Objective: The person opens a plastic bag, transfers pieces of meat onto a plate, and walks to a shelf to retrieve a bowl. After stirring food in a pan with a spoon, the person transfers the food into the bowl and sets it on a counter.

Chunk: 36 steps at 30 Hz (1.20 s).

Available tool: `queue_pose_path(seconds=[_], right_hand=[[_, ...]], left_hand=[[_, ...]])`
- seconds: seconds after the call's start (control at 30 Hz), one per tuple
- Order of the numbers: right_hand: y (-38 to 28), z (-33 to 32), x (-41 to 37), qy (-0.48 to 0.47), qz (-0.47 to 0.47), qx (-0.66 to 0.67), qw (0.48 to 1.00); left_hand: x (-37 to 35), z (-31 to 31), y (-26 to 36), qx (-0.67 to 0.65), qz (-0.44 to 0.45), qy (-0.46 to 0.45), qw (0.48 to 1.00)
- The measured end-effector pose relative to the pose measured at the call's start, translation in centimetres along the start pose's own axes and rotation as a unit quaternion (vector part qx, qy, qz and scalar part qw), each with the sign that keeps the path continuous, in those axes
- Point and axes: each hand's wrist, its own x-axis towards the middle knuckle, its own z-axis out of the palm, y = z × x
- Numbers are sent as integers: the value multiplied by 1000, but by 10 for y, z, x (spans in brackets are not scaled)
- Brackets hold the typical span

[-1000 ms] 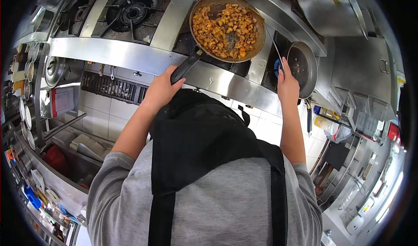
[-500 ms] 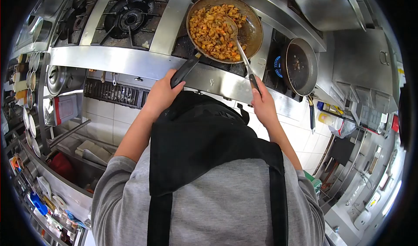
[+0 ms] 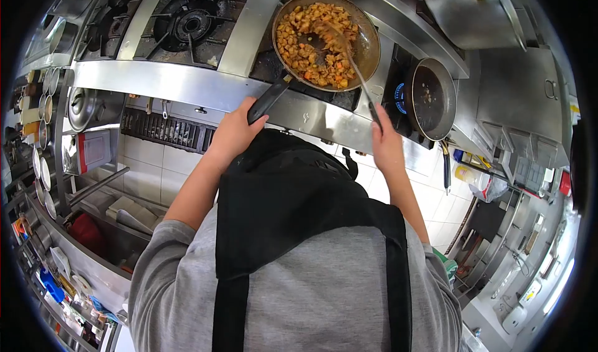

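A large frying pan (image 3: 372, 47) rests on the stove, filled with browned, diced food (image 3: 305, 56) flecked with orange pieces. My left hand (image 3: 240, 128) is wrapped round the pan's black handle. In my right hand (image 3: 387, 141) is the dark handle of a long metal spoon (image 3: 359, 73), gripped closed. The spoon's head sits among the food near the pan's upper right and is partly hidden and blurred. A bare patch of pan bottom shows in the middle of the food.
To the right, a smaller frying pan (image 3: 430, 103) with oily bits stands beside a blue flame (image 3: 399, 97). Unlit burners (image 3: 192, 25) lie to the left. A big steel pot (image 3: 467, 13) is at the upper right. The stove's steel front edge (image 3: 156, 78) runs before me.
The spoon has pushed up through the food, opening a gap in it. My right hand has shifted slightly right. My left hand keeps its hold on the handle.
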Motion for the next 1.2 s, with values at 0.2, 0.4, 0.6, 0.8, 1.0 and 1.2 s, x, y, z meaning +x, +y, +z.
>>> queue_pose_path(seconds=[0.2,0.4,0.6,0.8,1.0,1.2], right_hand=[[3,-14,51,65,23,-97,993],[-4,12,69,104,-132,-267,949],[-5,-41,29,70,-214,-387,894],[-38,-120,-36,-60,-98,-170,979],[-2,-41,-21,-78,19,-29,996],[4,-26,-7,47,-68,53,995]], left_hand=[[0,0,0,14,1,7,1000],[1,1,-4,13,8,4,1000],[-1,-2,-1,10,6,1,1000],[0,-3,-6,-5,11,-9,1000],[0,-8,-1,5,4,-32,999],[3,-13,-86,-561,-112,-180,800]])
